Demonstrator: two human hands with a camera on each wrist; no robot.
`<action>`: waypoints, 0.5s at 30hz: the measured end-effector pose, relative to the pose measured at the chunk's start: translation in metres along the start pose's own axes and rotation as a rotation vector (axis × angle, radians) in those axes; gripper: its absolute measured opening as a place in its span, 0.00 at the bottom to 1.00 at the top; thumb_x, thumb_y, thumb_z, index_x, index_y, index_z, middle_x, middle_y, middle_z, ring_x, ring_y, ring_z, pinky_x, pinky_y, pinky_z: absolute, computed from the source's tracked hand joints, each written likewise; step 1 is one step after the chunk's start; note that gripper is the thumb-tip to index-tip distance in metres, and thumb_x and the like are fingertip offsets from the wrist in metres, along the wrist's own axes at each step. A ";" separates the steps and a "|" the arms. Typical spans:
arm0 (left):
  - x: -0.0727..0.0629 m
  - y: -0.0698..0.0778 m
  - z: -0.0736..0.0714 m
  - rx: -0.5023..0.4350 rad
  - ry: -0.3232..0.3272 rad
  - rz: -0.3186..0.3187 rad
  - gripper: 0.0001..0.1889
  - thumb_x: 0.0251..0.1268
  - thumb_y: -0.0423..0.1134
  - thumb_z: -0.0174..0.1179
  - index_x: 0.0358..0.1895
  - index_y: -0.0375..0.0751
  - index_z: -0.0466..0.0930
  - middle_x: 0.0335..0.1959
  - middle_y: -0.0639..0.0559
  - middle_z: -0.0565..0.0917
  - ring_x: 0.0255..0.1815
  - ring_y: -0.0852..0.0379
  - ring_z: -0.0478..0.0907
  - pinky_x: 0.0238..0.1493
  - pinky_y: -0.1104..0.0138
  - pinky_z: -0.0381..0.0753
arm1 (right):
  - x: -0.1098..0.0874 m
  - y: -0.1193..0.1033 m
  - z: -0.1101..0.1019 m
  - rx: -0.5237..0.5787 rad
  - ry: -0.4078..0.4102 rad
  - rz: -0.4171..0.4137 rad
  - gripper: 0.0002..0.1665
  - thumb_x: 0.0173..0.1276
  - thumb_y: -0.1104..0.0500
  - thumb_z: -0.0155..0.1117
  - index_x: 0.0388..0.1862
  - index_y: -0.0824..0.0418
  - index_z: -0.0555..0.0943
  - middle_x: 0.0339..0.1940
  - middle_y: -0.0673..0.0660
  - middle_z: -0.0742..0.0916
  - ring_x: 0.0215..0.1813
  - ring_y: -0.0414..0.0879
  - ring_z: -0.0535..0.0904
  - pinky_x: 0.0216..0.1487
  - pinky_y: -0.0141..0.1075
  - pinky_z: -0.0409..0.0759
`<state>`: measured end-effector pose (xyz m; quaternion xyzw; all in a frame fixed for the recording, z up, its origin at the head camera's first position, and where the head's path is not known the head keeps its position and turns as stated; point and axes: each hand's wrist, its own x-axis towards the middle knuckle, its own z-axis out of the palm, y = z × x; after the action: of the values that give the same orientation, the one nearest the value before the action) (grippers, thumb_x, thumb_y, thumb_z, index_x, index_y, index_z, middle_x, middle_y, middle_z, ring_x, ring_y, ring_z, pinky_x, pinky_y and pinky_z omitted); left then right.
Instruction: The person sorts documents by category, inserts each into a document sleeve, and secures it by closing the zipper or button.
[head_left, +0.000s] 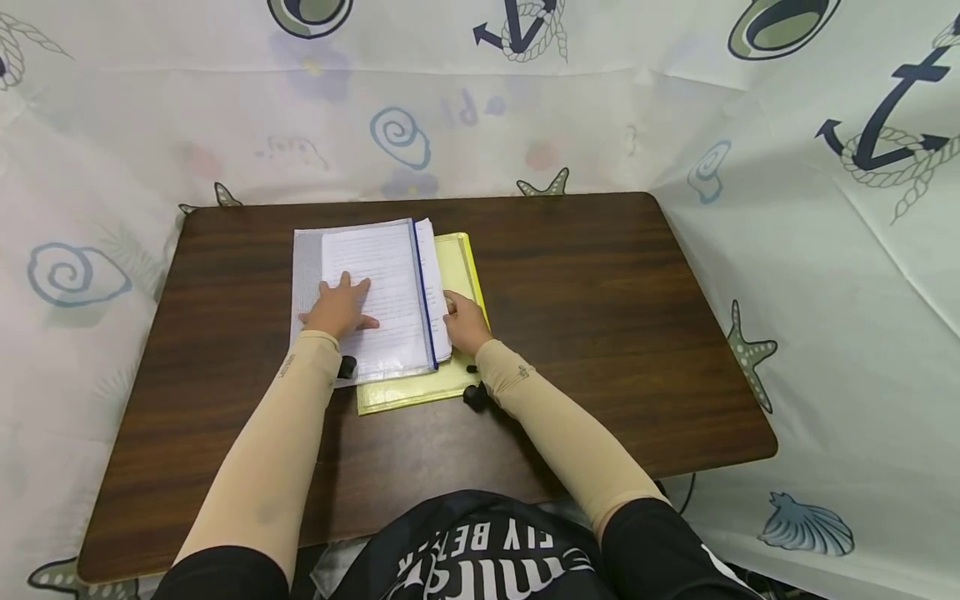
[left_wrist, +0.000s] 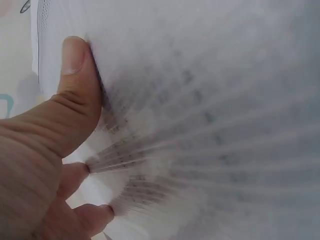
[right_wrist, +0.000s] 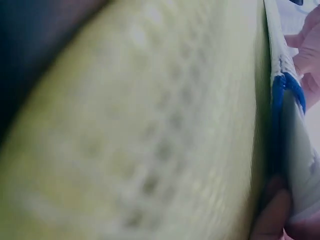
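Note:
On the table lies a clear mesh document pouch (head_left: pixel 306 267) with a blue edge strip (head_left: pixel 423 292) along its right side. Lined white papers (head_left: pixel 432 283) stick out past that strip. My left hand (head_left: pixel 339 308) rests on the pouch with its fingers spread; the left wrist view shows its thumb and fingertips on the pouch's surface. At the right edge of the papers, my right hand (head_left: pixel 467 325) pinches them between thumb and fingers; its fingertips (right_wrist: pixel 274 215) show low in the right wrist view. Underneath lies a yellow mesh pouch (head_left: pixel 459 271), partly covered.
The brown wooden table (head_left: pixel 600 333) extends on both sides of the pouches. A white curtain (head_left: pixel 825 250) with sea prints hangs behind and beside it. Dark wrist cameras sit near both wrists.

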<state>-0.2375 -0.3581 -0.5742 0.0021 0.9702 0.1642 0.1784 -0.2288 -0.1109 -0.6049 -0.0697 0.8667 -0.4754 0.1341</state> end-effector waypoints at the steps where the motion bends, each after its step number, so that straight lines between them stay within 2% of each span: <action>1: -0.001 -0.001 0.001 -0.016 -0.016 0.001 0.49 0.64 0.51 0.70 0.82 0.46 0.50 0.82 0.32 0.39 0.77 0.19 0.33 0.49 0.15 0.51 | 0.000 0.000 0.001 0.001 0.000 0.005 0.32 0.78 0.69 0.53 0.79 0.60 0.66 0.56 0.62 0.82 0.52 0.50 0.79 0.48 0.39 0.77; 7: -0.006 0.004 0.002 -0.064 -0.017 0.013 0.48 0.65 0.48 0.69 0.82 0.47 0.51 0.82 0.33 0.39 0.76 0.18 0.31 0.51 0.15 0.48 | 0.001 -0.003 0.008 0.005 0.010 -0.009 0.31 0.78 0.70 0.53 0.78 0.60 0.66 0.56 0.62 0.82 0.55 0.51 0.79 0.45 0.36 0.75; 10: -0.006 0.006 0.002 -0.075 -0.015 0.020 0.47 0.65 0.48 0.69 0.82 0.47 0.51 0.82 0.34 0.38 0.76 0.18 0.30 0.52 0.15 0.47 | 0.000 -0.007 0.011 -0.015 0.001 -0.031 0.31 0.79 0.69 0.52 0.79 0.60 0.65 0.55 0.61 0.81 0.50 0.49 0.78 0.44 0.36 0.74; 13: -0.005 0.005 0.003 -0.068 -0.013 0.021 0.48 0.64 0.50 0.69 0.82 0.47 0.51 0.82 0.34 0.39 0.77 0.19 0.31 0.53 0.16 0.48 | 0.000 -0.010 0.011 -0.044 -0.009 -0.047 0.30 0.79 0.68 0.51 0.78 0.62 0.65 0.54 0.61 0.81 0.47 0.48 0.77 0.46 0.37 0.74; 15: -0.004 0.004 0.003 -0.057 -0.010 0.019 0.48 0.64 0.50 0.69 0.82 0.47 0.52 0.82 0.34 0.40 0.77 0.19 0.32 0.52 0.16 0.50 | 0.003 -0.009 0.010 -0.050 -0.020 -0.044 0.29 0.80 0.67 0.52 0.78 0.63 0.66 0.55 0.61 0.81 0.49 0.49 0.77 0.48 0.38 0.75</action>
<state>-0.2326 -0.3538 -0.5740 0.0069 0.9641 0.1934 0.1818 -0.2283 -0.1246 -0.6034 -0.0969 0.8753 -0.4556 0.1304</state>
